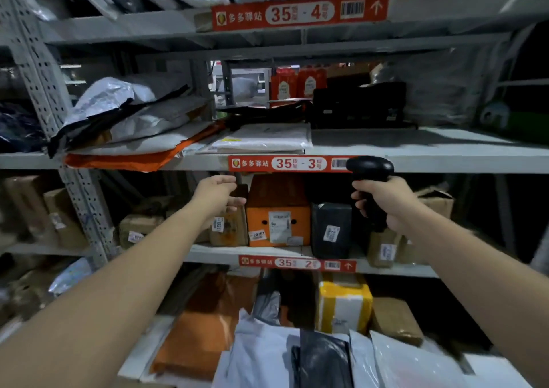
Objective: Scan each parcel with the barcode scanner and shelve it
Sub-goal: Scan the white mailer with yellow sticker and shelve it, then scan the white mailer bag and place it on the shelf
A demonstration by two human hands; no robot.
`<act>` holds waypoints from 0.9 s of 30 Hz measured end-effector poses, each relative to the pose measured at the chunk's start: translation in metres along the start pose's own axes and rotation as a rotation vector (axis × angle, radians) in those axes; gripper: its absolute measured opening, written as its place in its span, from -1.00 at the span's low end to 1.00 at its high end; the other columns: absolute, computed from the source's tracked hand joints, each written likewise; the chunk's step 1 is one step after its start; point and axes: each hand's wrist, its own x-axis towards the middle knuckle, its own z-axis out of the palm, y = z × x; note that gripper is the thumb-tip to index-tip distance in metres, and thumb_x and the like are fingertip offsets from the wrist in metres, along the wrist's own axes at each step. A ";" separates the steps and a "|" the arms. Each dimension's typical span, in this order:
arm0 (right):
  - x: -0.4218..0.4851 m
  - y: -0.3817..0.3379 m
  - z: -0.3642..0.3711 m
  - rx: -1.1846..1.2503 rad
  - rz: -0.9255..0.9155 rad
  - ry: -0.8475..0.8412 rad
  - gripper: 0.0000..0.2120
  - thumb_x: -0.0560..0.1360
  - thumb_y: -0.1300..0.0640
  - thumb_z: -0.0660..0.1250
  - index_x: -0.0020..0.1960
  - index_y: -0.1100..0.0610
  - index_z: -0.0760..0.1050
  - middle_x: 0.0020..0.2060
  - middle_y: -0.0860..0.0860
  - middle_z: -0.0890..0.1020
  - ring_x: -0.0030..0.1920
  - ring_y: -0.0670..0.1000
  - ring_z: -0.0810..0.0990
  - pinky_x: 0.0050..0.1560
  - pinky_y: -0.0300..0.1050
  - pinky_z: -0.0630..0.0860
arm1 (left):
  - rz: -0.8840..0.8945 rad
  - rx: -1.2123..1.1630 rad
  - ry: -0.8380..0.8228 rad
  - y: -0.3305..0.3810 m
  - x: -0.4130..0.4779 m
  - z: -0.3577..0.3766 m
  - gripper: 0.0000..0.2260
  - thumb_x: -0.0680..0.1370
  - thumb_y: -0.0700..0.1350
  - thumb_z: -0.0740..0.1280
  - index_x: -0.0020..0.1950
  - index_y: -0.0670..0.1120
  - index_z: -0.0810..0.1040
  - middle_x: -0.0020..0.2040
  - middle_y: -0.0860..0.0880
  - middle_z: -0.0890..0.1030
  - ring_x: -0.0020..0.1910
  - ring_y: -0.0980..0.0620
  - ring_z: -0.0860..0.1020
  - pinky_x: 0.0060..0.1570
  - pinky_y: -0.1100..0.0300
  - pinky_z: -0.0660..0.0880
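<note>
Parcel [261,141], a flat white mailer with a smooth plastic skin, lies on the shelf [445,161] just above the red label [282,163], so it looks already shelved. The scanner [370,169], matte black with a rounded head, is gripped by the right hand [386,203]. Its head covers the label's barcode end, so logging the slot seems to be the step in hand. The left hand [217,197] holds nothing, its fingers loosely parted below the shelf edge. How many parcels remain cannot be told. Below stand a rigid orange box [277,218] and a crinkled black bag [331,230].
</note>
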 end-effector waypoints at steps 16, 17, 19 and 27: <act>-0.166 0.155 -0.165 -0.156 0.288 0.038 -0.84 0.58 0.28 0.43 -0.07 0.39 0.55 -0.50 0.10 0.59 -0.57 0.02 0.48 -0.52 -0.16 0.41 | -0.239 0.107 -0.348 -0.130 -0.177 0.145 -0.82 0.73 -0.13 0.25 0.29 -0.10 0.55 0.21 -0.09 0.68 0.11 -0.03 0.68 -0.11 0.15 0.61; -0.176 0.166 -0.172 -0.175 0.308 0.039 -0.84 0.58 0.27 0.42 -0.06 0.39 0.55 -0.49 0.10 0.59 -0.57 0.02 0.48 -0.53 -0.17 0.40 | -0.266 0.109 -0.369 -0.142 -0.186 0.155 -0.83 0.73 -0.13 0.25 0.28 -0.10 0.56 0.21 -0.10 0.68 0.11 -0.04 0.68 -0.08 0.12 0.60; -0.193 0.187 -0.184 -0.190 0.343 0.041 -0.87 0.58 0.28 0.43 -0.01 0.37 0.56 -0.42 0.13 0.62 -0.54 0.03 0.49 -0.50 -0.17 0.42 | -0.305 0.126 -0.401 -0.164 -0.202 0.174 -0.81 0.71 -0.13 0.28 0.29 -0.11 0.57 0.18 -0.11 0.69 0.08 -0.04 0.69 -0.06 0.12 0.62; -0.226 0.252 -0.221 -0.312 0.506 0.003 -0.84 0.56 0.25 0.44 -0.01 0.37 0.58 -0.34 0.17 0.65 -0.47 0.06 0.49 -0.38 -0.07 0.45 | -0.443 0.121 -0.503 -0.229 -0.250 0.216 -0.79 0.71 -0.16 0.26 0.33 -0.15 0.50 0.15 -0.16 0.69 -0.04 -0.05 0.70 -0.10 0.12 0.61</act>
